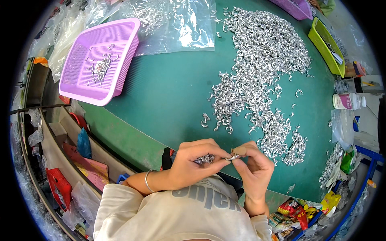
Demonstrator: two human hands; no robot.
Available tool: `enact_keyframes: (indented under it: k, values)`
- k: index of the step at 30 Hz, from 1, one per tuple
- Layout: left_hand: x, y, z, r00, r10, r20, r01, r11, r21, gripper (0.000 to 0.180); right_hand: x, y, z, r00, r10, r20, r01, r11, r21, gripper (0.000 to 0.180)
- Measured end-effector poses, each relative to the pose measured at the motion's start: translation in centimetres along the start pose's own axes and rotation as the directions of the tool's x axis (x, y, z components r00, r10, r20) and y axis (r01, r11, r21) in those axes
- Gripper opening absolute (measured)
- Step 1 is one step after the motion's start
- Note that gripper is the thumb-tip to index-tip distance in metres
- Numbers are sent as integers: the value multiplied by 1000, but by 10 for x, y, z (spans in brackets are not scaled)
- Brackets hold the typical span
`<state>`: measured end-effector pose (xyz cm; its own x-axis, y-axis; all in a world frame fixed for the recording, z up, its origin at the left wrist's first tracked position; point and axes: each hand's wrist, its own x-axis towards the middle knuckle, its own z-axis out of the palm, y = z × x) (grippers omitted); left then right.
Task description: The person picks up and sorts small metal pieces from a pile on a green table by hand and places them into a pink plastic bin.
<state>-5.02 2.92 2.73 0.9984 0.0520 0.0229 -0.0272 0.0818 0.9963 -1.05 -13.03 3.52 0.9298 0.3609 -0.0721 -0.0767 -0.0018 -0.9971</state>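
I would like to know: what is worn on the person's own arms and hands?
The left hand is gloveless, with a thin silver-coloured bangle behind it. The right hand wears a tan finger cover, perhaps tape. The sleeves are cream and short.

The left hand (191,162) and right hand (257,168) meet at the fingertips above the green tabletop's (169,92) near edge, pinching a small silvery metal piece (233,157). A clump of curved metal pieces (204,159) (just a handful) sits within the left hand's curled fingers. Beyond the right hand spreads a large silvery heap (265,48); far ahead-left of the left hand stands a lilac perforated plastic basket (88,97).
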Motion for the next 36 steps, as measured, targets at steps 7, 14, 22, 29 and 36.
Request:
enact_keyframes:
  k: [7, 14, 22, 29, 36]
  values:
    - [0, 2, 0, 997, 76, 10, -76, 997, 23, 18, -1, -3, 0, 999, -38, 13, 38, 999, -12, 19]
    - [0, 3, 0, 996, 88, 14, -89, 995, 36, 18, -1, -6, -1, 999, -35, 22, 35, 999, -12, 19]
    - [0, 2, 0, 995, 100, -2, -100, 993, 65, 20, -1, -4, -1, 999, -37, 34, 36, 999, 7, 20]
    - [8, -9, 2, 996, -67, -62, 68, 998, 13, 18, 10, 8, -9, 995, 95, 28, -96, 994, 50, 20]
    - [16, -21, -2, 983, -35, -182, 70, 979, 192, 17, 23, 9, -20, 981, 195, -17, -194, 980, 42, 17]
